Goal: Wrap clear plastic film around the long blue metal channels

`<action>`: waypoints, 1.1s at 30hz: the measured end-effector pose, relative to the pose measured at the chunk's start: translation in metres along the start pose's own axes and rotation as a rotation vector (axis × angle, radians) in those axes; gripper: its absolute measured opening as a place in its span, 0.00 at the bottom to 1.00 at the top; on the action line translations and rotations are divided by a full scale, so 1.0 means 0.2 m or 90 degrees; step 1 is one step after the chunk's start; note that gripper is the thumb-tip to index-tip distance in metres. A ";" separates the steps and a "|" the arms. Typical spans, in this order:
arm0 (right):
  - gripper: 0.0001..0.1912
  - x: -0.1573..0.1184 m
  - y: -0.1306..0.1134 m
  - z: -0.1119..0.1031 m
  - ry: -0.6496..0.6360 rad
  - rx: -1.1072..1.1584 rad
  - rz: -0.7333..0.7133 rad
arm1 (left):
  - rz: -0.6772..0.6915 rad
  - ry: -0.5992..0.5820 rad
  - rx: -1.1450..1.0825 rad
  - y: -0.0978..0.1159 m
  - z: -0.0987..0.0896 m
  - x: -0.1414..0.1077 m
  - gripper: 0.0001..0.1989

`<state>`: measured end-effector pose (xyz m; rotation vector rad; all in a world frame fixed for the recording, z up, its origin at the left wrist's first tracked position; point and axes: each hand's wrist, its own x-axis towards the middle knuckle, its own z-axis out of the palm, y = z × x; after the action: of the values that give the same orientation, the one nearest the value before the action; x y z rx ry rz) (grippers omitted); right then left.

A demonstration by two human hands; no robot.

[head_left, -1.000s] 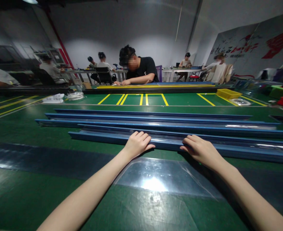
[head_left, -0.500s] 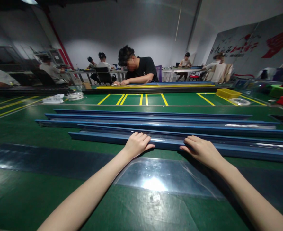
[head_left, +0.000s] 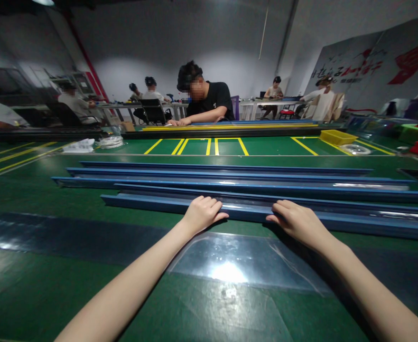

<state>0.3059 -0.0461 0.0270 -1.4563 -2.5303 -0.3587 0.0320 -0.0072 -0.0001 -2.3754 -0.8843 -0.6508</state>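
Note:
A long blue channel strip (head_left: pixel 152 203) lies across the green table, nearest to me of several such strips. My left hand (head_left: pixel 203 213) grips its near wall, fingers curled over the top edge and thumb along the front. Farther right, my right hand (head_left: pixel 296 221) clasps the same wall in a like way; the fingertips of both hands are hidden inside the channel. Clear film shines inside the strip. Under my forearms a flat transparent plastic sheet (head_left: pixel 244 256) rests on the table, reflecting a bright light.
Behind the held strip lie more blue channel strips (head_left: pixel 230 180). A yellow tray (head_left: pixel 338 137), a white coil (head_left: pixel 111 142) and yellow tape lines are farther back. Across the table a person in a black shirt (head_left: pixel 216 97) leans over yellow strips (head_left: pixel 230 127). Other people sit behind.
Both my hands keep their hold on the blue channel strip, with no visible shift. The person across the table has moved the head slightly to the right.

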 end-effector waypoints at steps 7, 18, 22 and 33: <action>0.13 0.00 0.00 0.00 0.010 0.008 -0.003 | 0.000 -0.001 0.002 0.00 0.01 0.00 0.21; 0.13 0.01 -0.01 -0.01 -0.008 0.013 0.006 | 0.002 0.011 0.018 0.00 0.00 0.00 0.20; 0.13 0.01 -0.01 -0.01 -0.016 0.014 0.012 | 0.001 0.006 0.019 0.00 0.00 0.00 0.19; 0.14 0.01 0.00 0.01 0.011 0.008 -0.004 | -0.025 0.016 0.014 0.00 0.00 0.00 0.21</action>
<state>0.3057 -0.0445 0.0259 -1.4349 -2.5202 -0.3543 0.0327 -0.0074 -0.0002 -2.3305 -0.9251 -0.6806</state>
